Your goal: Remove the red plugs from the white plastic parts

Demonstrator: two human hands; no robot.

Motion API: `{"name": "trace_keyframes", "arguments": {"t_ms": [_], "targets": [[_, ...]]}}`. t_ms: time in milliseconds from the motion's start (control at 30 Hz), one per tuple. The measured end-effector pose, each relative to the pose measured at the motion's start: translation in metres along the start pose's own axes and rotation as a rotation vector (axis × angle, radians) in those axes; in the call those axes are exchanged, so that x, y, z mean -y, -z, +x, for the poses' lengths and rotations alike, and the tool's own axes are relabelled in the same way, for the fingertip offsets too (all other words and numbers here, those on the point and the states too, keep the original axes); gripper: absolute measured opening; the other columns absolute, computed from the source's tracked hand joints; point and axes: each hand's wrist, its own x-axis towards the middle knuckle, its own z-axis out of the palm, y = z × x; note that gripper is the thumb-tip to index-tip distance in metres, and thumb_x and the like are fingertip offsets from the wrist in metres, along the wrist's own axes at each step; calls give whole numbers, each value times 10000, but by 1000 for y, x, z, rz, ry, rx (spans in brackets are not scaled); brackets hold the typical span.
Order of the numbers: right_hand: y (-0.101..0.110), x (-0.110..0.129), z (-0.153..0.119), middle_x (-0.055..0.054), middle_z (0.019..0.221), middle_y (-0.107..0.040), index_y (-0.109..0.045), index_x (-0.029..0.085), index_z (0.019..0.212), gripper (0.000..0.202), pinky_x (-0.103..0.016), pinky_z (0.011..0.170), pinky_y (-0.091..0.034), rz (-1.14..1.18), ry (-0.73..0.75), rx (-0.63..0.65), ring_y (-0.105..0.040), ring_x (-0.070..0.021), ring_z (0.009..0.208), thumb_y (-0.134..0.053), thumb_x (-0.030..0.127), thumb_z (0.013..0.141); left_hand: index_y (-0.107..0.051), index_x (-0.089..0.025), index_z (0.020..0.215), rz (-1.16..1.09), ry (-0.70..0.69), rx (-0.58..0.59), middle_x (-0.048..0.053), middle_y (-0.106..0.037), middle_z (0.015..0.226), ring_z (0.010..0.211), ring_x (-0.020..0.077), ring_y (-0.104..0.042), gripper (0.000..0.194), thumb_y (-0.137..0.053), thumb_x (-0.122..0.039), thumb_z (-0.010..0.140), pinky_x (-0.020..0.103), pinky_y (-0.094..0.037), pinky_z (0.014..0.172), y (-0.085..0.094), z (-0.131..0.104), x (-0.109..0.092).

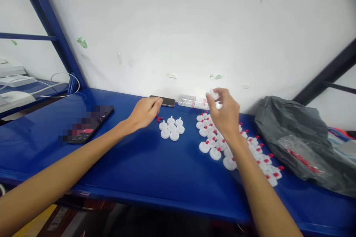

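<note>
My right hand (224,109) is raised above the table and pinches a white nozzle cap (213,94) between thumb and fingers. My left hand (146,113) is closed, knuckles up, beside a few small red tips (159,119); whatever its fingers hold is hidden. Between the hands stands a tight cluster of white nozzle caps (171,127) with bare white spouts. Under and around my right forearm spreads a larger group of white nozzle caps with red tips (215,153), partly covered by the arm.
Against the wall lie a dark phone (168,102) and a clear plastic bottle (187,100) on its side. A larger phone (93,124) rests at left on the blue table (133,170). A dark grey bag (289,118) with a clear packet of red pieces (304,161) sits at right.
</note>
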Motion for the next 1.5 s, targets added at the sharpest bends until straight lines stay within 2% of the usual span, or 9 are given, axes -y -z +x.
{"name": "trace_keyframes", "arguments": {"t_ms": [100, 200, 300, 433, 600, 867, 1200, 1500], "targets": [[-10, 19, -6, -33, 841, -756, -621, 244, 1096, 330, -324, 720, -455, 89, -6, 275, -700, -224, 750, -453, 522, 1038, -575, -204, 741, 111, -64, 51, 17, -639, 732, 703, 187, -586, 422, -332, -372, 1042, 330, -408, 688, -6, -1, 1], [-18, 30, -13, -24, 828, -761, -595, 249, 1049, 310, -313, 711, -436, 124, 7, 490, -708, -225, 746, -398, 489, 1066, -575, -204, 783, 179, -69, 86, 38, -661, 797, 764, 208, -610, 412, -302, -350, 1054, 347, -422, 725, -10, -4, -3], [-25, 32, -18, -16, 782, -733, -559, 256, 997, 325, -302, 671, -403, 131, 23, 586, -703, -235, 753, -339, 477, 1086, -545, -211, 771, 265, -44, 93, 55, -671, 806, 771, 224, -623, 390, -295, -318, 1051, 360, -431, 725, -12, -6, -4], [-28, 32, -23, 4, 677, -645, -526, 265, 903, 362, -305, 593, -336, 85, 43, 666, -648, -228, 658, -308, 484, 1092, -515, -219, 749, 321, -27, 100, 58, -684, 787, 736, 224, -632, 375, -297, -296, 1045, 356, -432, 690, -14, -8, -4], [-32, 30, -26, 18, 679, -611, -496, 269, 877, 363, -302, 612, -350, 132, 42, 698, -626, -213, 654, -306, 493, 1091, -493, -225, 710, 345, 1, 115, 58, -688, 767, 704, 224, -637, 386, -310, -311, 1039, 345, -410, 632, -18, -10, -6], [-37, 27, -27, 37, 671, -572, -443, 273, 841, 373, -310, 653, -356, 210, 26, 707, -596, -202, 664, -301, 512, 1088, -501, -224, 708, 246, 9, 172, 52, -680, 765, 720, 224, -636, 393, -304, -296, 1040, 353, -427, 665, -21, -12, -7], [-35, 29, -27, 0, 801, -701, -482, 262, 875, 356, -306, 728, -429, 246, -13, 724, -719, -229, 853, -327, 502, 1088, -485, -223, 692, 194, 12, 171, 46, -659, 725, 670, 209, -603, 398, -303, -295, 1039, 352, -407, 641, -19, -10, -8], [-31, 29, -23, -23, 838, -722, -511, 253, 906, 355, -317, 700, -445, 170, -87, 707, -731, -230, 751, -325, 494, 1088, -528, -216, 722, 208, 81, 191, 58, -682, 789, 750, 226, -635, 414, -288, -329, 1041, 355, -417, 698, -17, -11, -11]]}}
